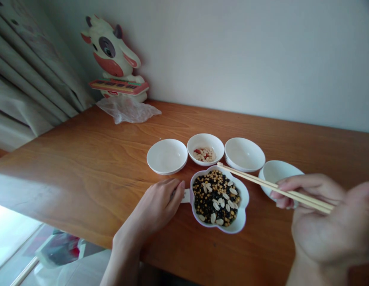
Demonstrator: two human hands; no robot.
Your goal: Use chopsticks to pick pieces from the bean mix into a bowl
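My right hand (330,222) is closed round a pair of chopsticks (262,182). A small pale piece, probably a peanut half (220,164), sits at their tips, over the far rim of a flower-shaped dish (244,198). Dark and yellow beans (214,198) fill the dish, with several peanut halves (222,201) scattered on top. My left hand (160,202) has its fingers curled round the dish's handle (186,196), which carries a white label. Beyond the dish stands a white bowl (194,143) with peanuts (204,154) inside, some red-skinned.
Empty white bowls flank the peanut bowl: one on the left (167,157), one on the right (245,153). Another bowl (276,171) is partly behind my right hand. A cow-shaped toy keyboard (119,85) and a clear plastic bag (127,111) lie toward the wall.
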